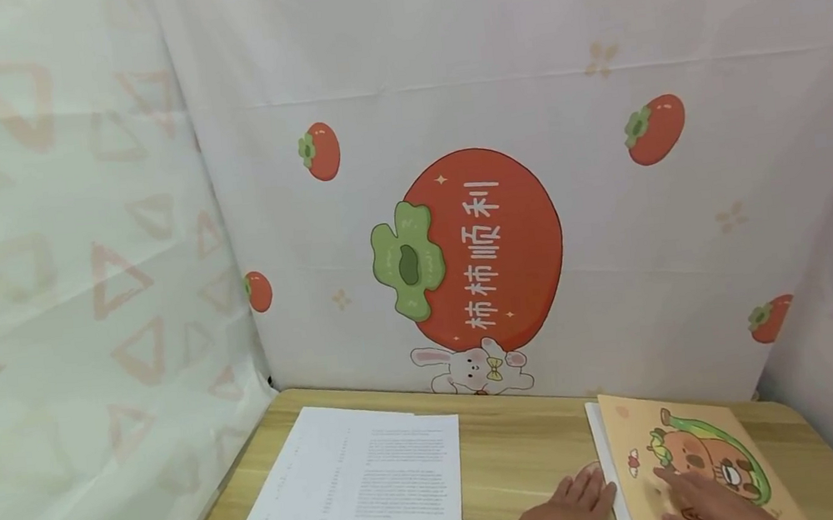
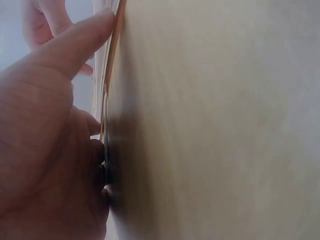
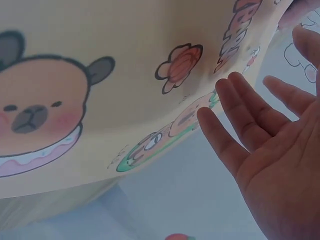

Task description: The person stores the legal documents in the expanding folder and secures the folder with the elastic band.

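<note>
At the right of the table lies a picture book [image 1: 632, 432] with a cream cover and a cartoon capybara. My left hand [image 1: 564, 509] rests on the table beside the book's left edge with its fingers extended. In the left wrist view the thumb [image 2: 95, 30] of that hand touches the edge of the pages. Over the lower part of the cover is my right hand [image 1: 703, 500], fingers spread and fairly straight. The right wrist view shows its fingers [image 3: 250, 115] at the printed cover [image 3: 145, 110], gripping nothing; whether they touch it I cannot tell.
Printed white sheets [image 1: 401, 487] lie on the left of the wooden table [image 1: 518, 451]. A white cloth [image 1: 610, 233] with persimmon prints hangs behind the table, and another patterned cloth [image 1: 72, 285] hangs along its left side.
</note>
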### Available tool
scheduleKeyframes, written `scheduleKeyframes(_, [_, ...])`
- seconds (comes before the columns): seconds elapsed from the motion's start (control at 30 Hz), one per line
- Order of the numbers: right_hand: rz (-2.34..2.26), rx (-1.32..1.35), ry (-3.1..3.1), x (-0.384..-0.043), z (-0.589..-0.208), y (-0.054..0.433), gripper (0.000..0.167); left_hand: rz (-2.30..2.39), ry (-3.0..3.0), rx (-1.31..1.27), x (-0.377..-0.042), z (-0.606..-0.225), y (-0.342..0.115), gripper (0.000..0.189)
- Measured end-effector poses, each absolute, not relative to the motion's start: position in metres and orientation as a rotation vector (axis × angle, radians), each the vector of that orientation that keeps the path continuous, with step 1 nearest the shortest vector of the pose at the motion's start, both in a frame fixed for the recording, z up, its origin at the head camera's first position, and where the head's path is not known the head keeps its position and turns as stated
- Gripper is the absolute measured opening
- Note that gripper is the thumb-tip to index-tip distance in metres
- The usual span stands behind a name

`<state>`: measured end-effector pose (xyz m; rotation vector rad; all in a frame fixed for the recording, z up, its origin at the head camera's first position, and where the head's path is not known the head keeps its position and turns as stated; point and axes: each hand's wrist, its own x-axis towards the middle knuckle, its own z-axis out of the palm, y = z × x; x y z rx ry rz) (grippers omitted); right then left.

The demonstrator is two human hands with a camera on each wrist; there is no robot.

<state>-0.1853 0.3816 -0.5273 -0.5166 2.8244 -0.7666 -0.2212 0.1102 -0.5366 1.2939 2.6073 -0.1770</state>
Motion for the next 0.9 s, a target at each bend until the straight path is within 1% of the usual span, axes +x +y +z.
scheduleKeyframes(0.13, [-0.742,-0.528,2.835,-0.186,-0.526,0.382,0.057,-0.189,2.628,1.291,-0.22,-0.538,0.111,0.084])
scheduleKeyframes(0.37, [-0.72,-0.58,2.791,-0.193,-0.525,0.38,0.049,-0.177,2.66,1.259,-0.216,-0.542,0.112,0.079])
scheduleKeyframes(0.57, [-0.734,-0.6,2.808,-0.194,-0.526,0.375,0.048,-0.174,2.671,1.252,-0.215,-0.546,0.112,0.08])
scheduleKeyframes(0.7, [-0.725,-0.845,2.918,-0.196,-0.539,0.372,0.047,-0.18,2.664,1.248,-0.216,-0.547,0.111,0.08])
scheduleKeyframes(0.8, [-0.686,-0.926,2.99,-0.196,-0.549,0.369,0.047,-0.167,2.66,1.24,-0.218,-0.549,0.112,0.08])
scheduleKeyframes(0.9, [-0.663,-0.819,2.997,-0.195,-0.551,0.363,0.05,-0.152,2.65,1.242,-0.22,-0.551,0.113,0.08])
